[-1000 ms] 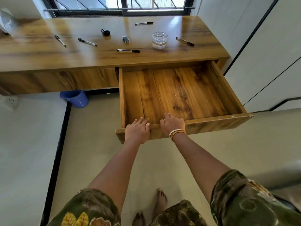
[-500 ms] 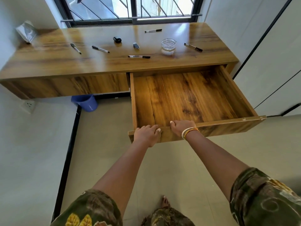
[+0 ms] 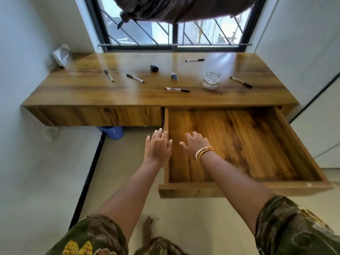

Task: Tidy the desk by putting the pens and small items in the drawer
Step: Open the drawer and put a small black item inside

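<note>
Hands, left hand [image 3: 158, 147] and right hand [image 3: 196, 145], reach empty with fingers spread over the pulled-out wooden drawer [image 3: 301, 144], probably toward black-capped pens [image 3: 177, 89].

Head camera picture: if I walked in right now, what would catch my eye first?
Probably the big wooden drawer, pulled far out of the desk on the right, with nothing in it. Next, the left hand and right hand, both open, over the drawer's left side. Then pens such as the nearest pen, scattered on the desktop beside a glass jar.
</note>
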A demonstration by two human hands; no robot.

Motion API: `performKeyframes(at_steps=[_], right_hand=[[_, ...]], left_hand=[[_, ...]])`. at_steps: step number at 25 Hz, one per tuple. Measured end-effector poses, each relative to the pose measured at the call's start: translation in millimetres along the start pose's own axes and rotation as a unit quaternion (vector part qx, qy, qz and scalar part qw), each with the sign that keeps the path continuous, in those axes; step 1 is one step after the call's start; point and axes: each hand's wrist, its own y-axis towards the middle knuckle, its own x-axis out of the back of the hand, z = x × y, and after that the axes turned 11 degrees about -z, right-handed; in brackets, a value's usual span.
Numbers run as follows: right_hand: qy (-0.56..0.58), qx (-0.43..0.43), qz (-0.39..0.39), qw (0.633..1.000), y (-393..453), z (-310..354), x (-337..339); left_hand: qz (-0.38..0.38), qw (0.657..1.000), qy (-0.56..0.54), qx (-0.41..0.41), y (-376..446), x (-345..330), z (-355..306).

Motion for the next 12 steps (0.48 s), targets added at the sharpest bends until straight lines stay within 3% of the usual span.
performKeyframes(at_steps=[12], right_hand=[[0.062, 0.0, -0.089, 0.994, 180, 84, -7]], left_hand=[[0.067, 0.997, 0.035, 0.003, 191, -16, 116]])
